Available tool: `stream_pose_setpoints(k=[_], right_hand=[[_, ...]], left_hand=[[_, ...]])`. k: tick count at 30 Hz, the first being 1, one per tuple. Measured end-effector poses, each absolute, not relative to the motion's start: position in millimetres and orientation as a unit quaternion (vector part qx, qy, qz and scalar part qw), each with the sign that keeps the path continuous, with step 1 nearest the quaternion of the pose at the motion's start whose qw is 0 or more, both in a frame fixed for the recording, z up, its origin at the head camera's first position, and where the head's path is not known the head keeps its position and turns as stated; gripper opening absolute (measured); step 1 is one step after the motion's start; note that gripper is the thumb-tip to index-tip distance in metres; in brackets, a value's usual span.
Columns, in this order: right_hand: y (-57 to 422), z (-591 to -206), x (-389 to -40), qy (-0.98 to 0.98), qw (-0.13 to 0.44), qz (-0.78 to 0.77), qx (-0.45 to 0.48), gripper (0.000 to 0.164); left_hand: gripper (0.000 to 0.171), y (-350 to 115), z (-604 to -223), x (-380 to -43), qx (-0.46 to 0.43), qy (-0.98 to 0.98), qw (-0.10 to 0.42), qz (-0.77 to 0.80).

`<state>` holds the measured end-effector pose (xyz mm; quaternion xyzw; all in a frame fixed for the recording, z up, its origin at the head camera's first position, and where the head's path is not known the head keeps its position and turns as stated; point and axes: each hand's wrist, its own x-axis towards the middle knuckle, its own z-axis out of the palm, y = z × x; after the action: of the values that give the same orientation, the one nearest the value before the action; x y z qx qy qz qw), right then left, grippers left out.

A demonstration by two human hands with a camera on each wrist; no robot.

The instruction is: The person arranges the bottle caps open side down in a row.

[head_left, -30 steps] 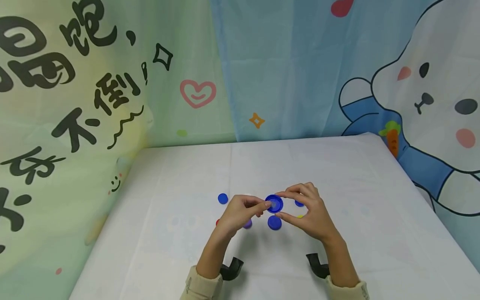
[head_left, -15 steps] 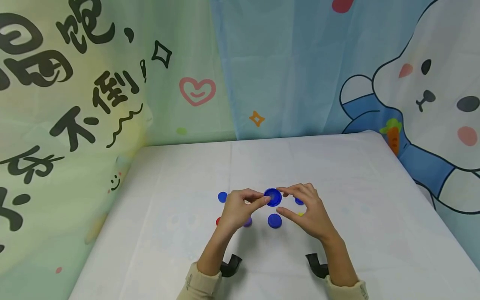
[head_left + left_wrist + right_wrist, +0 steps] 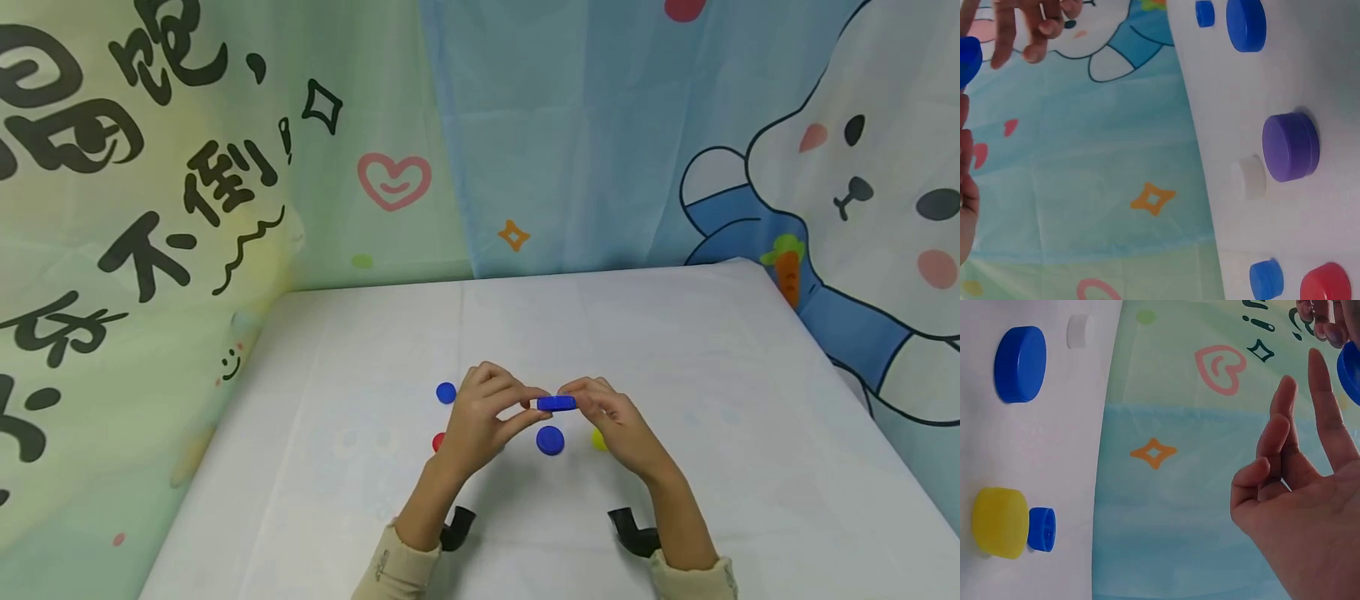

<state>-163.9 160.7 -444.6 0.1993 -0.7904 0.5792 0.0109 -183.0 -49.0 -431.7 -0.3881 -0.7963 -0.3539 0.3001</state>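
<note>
A blue bottle cap [image 3: 557,403], seen edge-on in the head view, is held above the table between both hands. My left hand [image 3: 480,421] pinches its left end between thumb and fingers. At its right end my right hand [image 3: 626,429] grips with fingertips and thumb. The right wrist view catches part of the cap [image 3: 1350,372] at its edge, beside the right hand's extended fingers [image 3: 1330,419]. A larger blue cap [image 3: 550,440] lies on the table just below, and a yellow cap [image 3: 599,440] sits partly behind the right hand.
On the white table [image 3: 360,350] lie a small blue cap [image 3: 446,392] and a red cap [image 3: 438,442]. The left wrist view adds a purple cap [image 3: 1288,147] and a white cap [image 3: 1252,177]. Another small blue cap [image 3: 1042,529] stands by the yellow one. A printed curtain [image 3: 570,133] hangs behind.
The held cap has turned from face-on to edge-on. My right hand has closed in on its right end, and my left hand has rotated with it, now covering the purple cap.
</note>
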Motion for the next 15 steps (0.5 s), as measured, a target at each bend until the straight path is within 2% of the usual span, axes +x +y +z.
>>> stream_pose_setpoints(k=[4,8,15], right_hand=[[161.5,-442.1,-164.4,-0.776,-0.009,0.596,0.207,0.023],[161.7,-441.3,-164.4,-0.77,-0.011,0.602,0.21,0.021],[162.5,-445.4,-165.0,-0.795,0.049,0.568,0.208,0.014]], left_hand=[[0.023,-49.5,-429.8,-184.3,-0.41,-0.789,0.326,-0.321],[0.023,-49.4,-429.3,-184.9,-0.415,-0.787,0.329,-0.316],[0.039,-49.7,-432.1,-183.0,-0.385,-0.798,0.29,-0.361]])
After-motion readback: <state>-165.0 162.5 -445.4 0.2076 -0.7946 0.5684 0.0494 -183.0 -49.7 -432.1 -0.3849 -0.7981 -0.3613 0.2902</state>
